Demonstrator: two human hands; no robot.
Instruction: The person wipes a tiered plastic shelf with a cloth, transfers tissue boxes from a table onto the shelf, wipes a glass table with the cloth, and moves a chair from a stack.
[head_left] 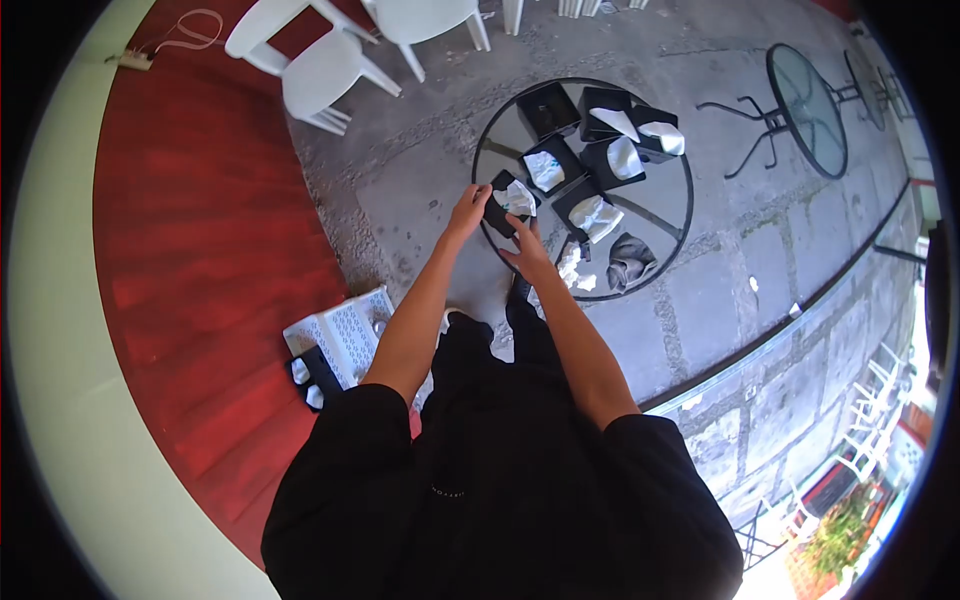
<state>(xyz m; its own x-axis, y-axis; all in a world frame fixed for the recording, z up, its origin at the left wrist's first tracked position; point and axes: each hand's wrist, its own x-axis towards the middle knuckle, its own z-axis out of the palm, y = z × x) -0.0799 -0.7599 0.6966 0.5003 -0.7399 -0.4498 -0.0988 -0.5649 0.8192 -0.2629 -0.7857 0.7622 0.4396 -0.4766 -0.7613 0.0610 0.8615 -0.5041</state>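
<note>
At the left edge of the round glass table (655, 215), a black tissue box (497, 216) with crumpled white tissue (517, 197) on top is between my hands. My left hand (468, 212) grips the box's left side. My right hand (530, 250) is at its near right corner, with the thumb against the box and the other fingers partly hidden. Several similar black boxes stand beyond, including a box with white tissue (573, 201) just to the right. Crumpled white tissue (573, 268) and a dark grey cloth (630, 263) lie near the table's front edge.
White plastic chairs (325, 80) stand at the far left by the red wall (200, 300). A patterned white stool or box (350, 330) is low on my left, beside a black item with white patches (315, 380). Another glass table (808, 110) stands to the right.
</note>
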